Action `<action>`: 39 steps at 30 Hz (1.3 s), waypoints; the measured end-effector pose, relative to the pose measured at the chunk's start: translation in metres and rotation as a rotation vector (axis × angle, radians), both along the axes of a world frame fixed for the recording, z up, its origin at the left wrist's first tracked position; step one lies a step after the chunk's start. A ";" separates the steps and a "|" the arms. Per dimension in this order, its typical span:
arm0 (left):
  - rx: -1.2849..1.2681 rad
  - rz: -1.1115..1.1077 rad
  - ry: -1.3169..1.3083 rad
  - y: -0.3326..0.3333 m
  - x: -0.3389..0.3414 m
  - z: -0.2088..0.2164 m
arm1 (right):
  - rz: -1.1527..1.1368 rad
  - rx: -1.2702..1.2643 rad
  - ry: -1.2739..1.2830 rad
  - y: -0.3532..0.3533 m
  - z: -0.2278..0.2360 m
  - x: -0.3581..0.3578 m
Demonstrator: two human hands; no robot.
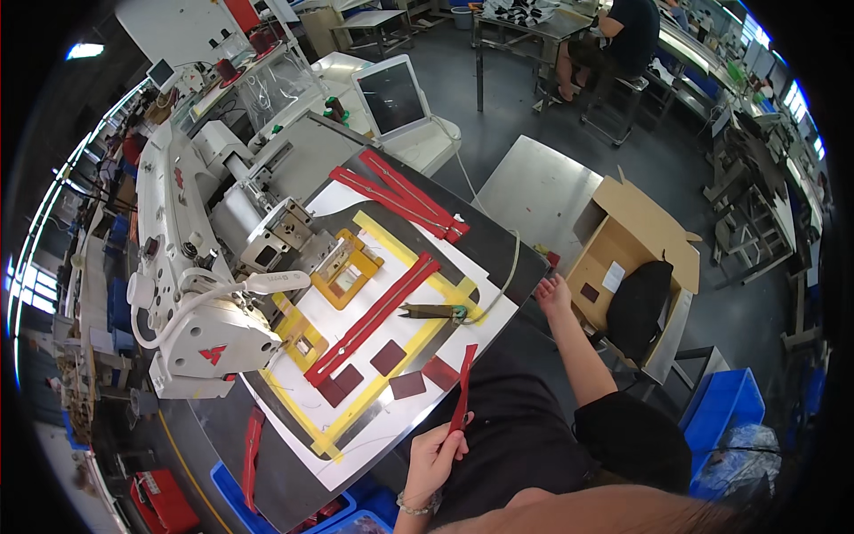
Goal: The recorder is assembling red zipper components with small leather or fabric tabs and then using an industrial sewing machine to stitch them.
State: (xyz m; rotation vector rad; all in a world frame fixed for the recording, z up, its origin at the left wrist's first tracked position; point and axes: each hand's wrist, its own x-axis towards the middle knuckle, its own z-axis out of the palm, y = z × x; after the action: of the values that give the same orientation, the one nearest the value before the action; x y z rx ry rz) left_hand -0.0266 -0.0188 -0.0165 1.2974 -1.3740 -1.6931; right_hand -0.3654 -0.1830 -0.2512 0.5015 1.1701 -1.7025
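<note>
My left hand [436, 458], with a beaded bracelet at the wrist, is closed on the lower end of a red zipper [464, 383] that stands up from its fingers. My right hand [553, 294] is raised beside the table's right corner, left of the cardboard box; its fingers are apart and nothing shows in them. Another red zipper [374, 316] lies slantwise on the white sheet [471, 334] under the sewing machine [200, 267]. Several dark red patches [388, 358] lie near its lower end. Thread snips [431, 312] rest to its right.
More red zippers [400, 196] lie at the table's far side, and one [253, 458] hangs at the near left edge. An open cardboard box [663, 231] holds a black item [639, 298]. Blue bins [725, 409] stand at right. A person [627, 40] sits at the back.
</note>
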 end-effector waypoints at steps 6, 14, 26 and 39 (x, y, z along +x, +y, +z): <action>0.089 0.153 0.262 0.002 0.002 -0.024 | -0.026 -0.078 0.636 0.028 0.060 0.077; -0.018 0.205 0.429 0.005 0.013 -0.030 | 0.443 -0.841 1.300 0.093 0.164 0.142; -0.417 0.932 0.523 0.001 0.055 -0.032 | 1.816 -0.889 0.960 0.076 0.241 0.206; -0.845 0.762 -0.669 -0.015 0.070 -0.033 | 1.410 -0.980 1.953 -0.001 0.234 0.211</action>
State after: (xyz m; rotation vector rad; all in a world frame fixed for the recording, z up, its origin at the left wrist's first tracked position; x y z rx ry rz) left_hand 0.0437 -0.0343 -0.0496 1.5777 -1.4034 -0.1054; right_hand -0.1541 -0.1839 -0.0176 -2.4283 0.9226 -0.7096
